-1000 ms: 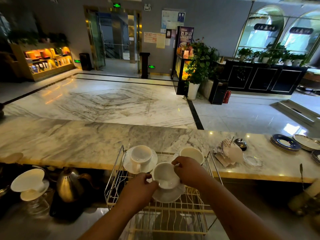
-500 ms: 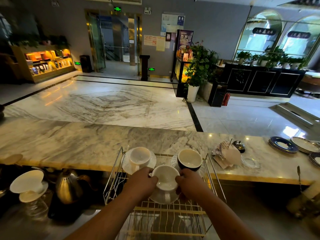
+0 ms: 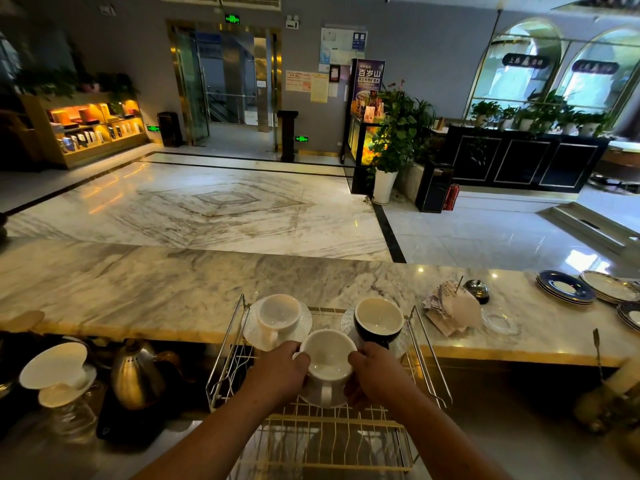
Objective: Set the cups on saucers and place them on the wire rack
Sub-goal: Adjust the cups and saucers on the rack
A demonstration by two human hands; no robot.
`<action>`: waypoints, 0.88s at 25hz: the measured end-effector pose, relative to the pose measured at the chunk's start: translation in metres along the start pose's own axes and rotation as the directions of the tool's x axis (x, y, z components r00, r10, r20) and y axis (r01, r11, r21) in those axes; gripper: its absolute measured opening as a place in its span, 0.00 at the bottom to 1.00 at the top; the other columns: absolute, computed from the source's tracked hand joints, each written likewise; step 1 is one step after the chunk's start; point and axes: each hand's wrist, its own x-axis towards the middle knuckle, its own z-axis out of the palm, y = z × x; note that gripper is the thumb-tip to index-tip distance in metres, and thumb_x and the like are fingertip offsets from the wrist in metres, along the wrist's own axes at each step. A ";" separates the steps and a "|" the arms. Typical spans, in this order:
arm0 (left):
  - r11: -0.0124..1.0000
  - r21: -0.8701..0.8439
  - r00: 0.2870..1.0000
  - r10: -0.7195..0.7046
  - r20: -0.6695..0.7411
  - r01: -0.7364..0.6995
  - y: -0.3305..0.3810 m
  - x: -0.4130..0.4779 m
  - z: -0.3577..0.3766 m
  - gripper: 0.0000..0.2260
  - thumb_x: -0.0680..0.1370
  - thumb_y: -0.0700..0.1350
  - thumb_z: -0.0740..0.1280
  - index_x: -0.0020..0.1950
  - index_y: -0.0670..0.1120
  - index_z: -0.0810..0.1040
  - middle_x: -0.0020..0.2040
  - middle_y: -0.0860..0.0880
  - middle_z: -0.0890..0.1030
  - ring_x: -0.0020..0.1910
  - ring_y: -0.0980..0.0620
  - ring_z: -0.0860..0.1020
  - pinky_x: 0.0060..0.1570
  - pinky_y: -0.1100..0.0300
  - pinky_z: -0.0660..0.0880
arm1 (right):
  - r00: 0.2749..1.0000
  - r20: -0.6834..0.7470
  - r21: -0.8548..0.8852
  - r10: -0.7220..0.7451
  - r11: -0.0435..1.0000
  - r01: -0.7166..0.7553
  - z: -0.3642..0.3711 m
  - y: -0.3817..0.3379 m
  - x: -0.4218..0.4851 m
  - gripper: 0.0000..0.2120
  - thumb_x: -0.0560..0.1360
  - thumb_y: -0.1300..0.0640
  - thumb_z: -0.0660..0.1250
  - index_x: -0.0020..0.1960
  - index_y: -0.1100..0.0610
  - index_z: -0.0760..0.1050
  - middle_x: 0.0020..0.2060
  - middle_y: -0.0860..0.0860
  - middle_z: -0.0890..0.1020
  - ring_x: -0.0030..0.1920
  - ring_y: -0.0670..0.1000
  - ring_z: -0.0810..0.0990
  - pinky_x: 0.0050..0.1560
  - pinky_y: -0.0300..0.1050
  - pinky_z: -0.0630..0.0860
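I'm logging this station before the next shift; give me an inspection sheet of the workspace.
Surface: marble counter, wire rack in front of it.
Job's things: white cup and dark cup on saucers at the rack's far end; third cup on its saucer, nearer.
Clutter: kettle, bell, stacked plates.
Grippers: left hand and right hand flank the third cup.
Cables: nothing seen.
Surroundings: lobby floor, potted plant.

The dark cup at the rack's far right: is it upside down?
No, the dark cup sits mouth up, its pale inside showing.
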 end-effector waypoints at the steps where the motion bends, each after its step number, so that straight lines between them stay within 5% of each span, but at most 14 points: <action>1: 1.000 -0.005 1.000 0.008 -0.008 -0.008 -0.001 0.000 0.001 0.13 0.82 0.55 0.60 0.63 0.54 0.79 0.52 0.51 0.84 0.49 0.51 0.83 0.54 0.46 0.82 | 1.000 0.000 0.000 -0.002 1.000 0.002 0.000 0.001 0.000 0.06 0.84 0.54 0.60 0.57 0.54 0.73 0.35 0.58 0.87 0.32 0.55 0.87 0.32 0.47 0.84; 6: 1.000 0.020 0.998 0.025 -0.056 -0.023 -0.010 -0.003 0.000 0.13 0.84 0.60 0.59 0.50 0.57 0.80 0.46 0.53 0.85 0.44 0.54 0.83 0.51 0.48 0.82 | 0.998 -0.018 -0.024 -0.055 0.998 0.054 -0.005 0.008 -0.003 0.08 0.85 0.49 0.60 0.52 0.49 0.75 0.37 0.56 0.86 0.30 0.50 0.86 0.31 0.44 0.83; 10: 0.981 0.191 0.957 0.076 -0.281 -0.021 -0.030 -0.007 -0.014 0.13 0.81 0.62 0.63 0.43 0.56 0.77 0.37 0.55 0.83 0.34 0.59 0.81 0.36 0.55 0.81 | 0.914 -0.321 -0.310 -0.247 0.940 0.145 -0.023 0.031 -0.003 0.09 0.82 0.46 0.64 0.44 0.45 0.76 0.35 0.49 0.83 0.32 0.45 0.83 0.33 0.43 0.81; 13: 0.986 0.165 0.907 0.040 -0.419 0.033 -0.032 -0.004 -0.026 0.15 0.78 0.67 0.65 0.44 0.56 0.74 0.37 0.56 0.81 0.34 0.59 0.80 0.30 0.60 0.73 | 0.850 -0.475 -0.242 -0.228 0.963 0.124 -0.035 0.036 0.002 0.07 0.79 0.46 0.69 0.45 0.46 0.75 0.37 0.48 0.83 0.34 0.46 0.83 0.35 0.48 0.84; 16: 0.988 0.135 0.920 -0.017 -0.390 0.076 -0.030 0.005 -0.031 0.16 0.77 0.67 0.67 0.49 0.55 0.77 0.42 0.58 0.81 0.39 0.59 0.79 0.34 0.60 0.72 | 0.866 -0.466 -0.217 -0.181 0.972 0.087 -0.038 0.035 0.012 0.07 0.77 0.44 0.72 0.48 0.46 0.77 0.38 0.47 0.84 0.35 0.45 0.84 0.36 0.48 0.85; 22: 0.984 0.157 0.934 -0.026 -0.356 0.087 -0.025 0.011 -0.031 0.11 0.78 0.59 0.70 0.40 0.56 0.78 0.36 0.55 0.82 0.35 0.59 0.79 0.31 0.60 0.70 | 0.891 -0.387 -0.297 -0.238 0.947 0.124 -0.037 0.037 0.023 0.05 0.79 0.47 0.69 0.46 0.47 0.80 0.36 0.47 0.84 0.34 0.45 0.84 0.40 0.53 0.86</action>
